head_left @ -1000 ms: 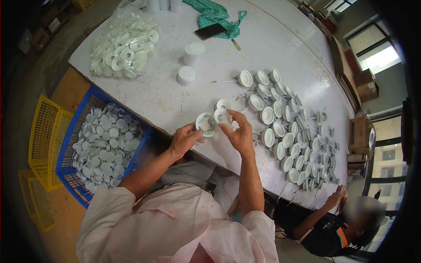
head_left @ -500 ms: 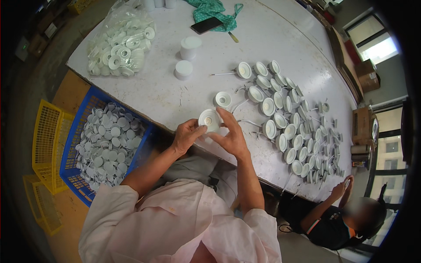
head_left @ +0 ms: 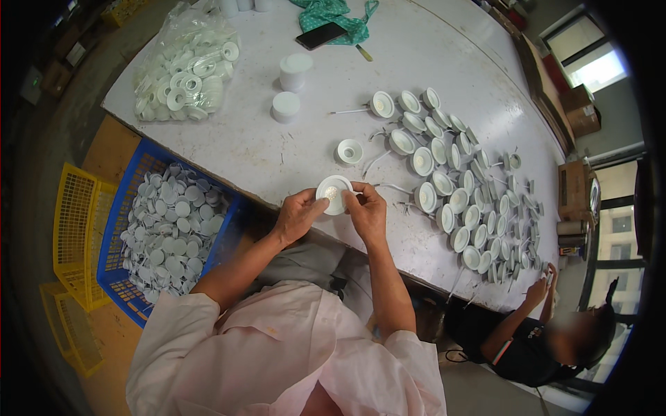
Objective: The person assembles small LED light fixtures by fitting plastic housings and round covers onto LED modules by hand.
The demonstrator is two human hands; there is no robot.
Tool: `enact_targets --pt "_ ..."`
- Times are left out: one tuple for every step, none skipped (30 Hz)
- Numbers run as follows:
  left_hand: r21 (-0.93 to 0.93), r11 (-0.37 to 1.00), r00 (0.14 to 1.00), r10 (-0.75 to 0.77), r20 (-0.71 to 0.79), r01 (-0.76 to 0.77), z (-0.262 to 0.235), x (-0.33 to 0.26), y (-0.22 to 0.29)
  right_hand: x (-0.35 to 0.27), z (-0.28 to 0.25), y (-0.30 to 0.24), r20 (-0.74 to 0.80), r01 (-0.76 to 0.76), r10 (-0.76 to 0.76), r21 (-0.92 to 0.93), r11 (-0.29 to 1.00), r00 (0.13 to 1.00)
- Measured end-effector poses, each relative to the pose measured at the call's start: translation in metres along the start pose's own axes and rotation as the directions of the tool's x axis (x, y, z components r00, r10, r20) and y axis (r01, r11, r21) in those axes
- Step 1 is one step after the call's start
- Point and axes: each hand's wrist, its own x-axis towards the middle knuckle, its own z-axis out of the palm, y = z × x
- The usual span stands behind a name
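White round plastic lamp housing (head_left: 334, 193) pinched between left hand (head_left: 297, 216) and right hand (head_left: 366, 211), fingers closed on its rim; loose wire at three o'clock could snag.

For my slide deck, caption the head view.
Both hands, left hand and right hand, hold a white round lamp part over the table.

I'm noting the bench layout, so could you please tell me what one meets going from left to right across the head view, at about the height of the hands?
Yellow crate → blue crate of white discs → left hand → round white fitting → right hand → rows of white fittings → cardboard box.
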Motion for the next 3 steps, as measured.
enact_targets --pt "0.001 1.0 1.0 -0.001 0.001 0.001 -0.0008 -0.0002 0.0005 -0.0008 0.0002 -0.0002 -0.009 0.006 -0.006 -0.031 1.0 1.0" --pt "0.033 0.998 0.998 -0.061 0.022 0.06 -0.003 -0.0005 0.0017 -0.0007 0.0001 0.0013 -0.011 0.014 -0.014 -0.036 0.999 1.0" --pt "0.067 0.991 0.992 -0.121 0.042 0.118 -0.0051 -0.0012 0.0063 0.0 0.0 0.0033 -0.014 0.022 -0.022 -0.042 0.999 1.0"
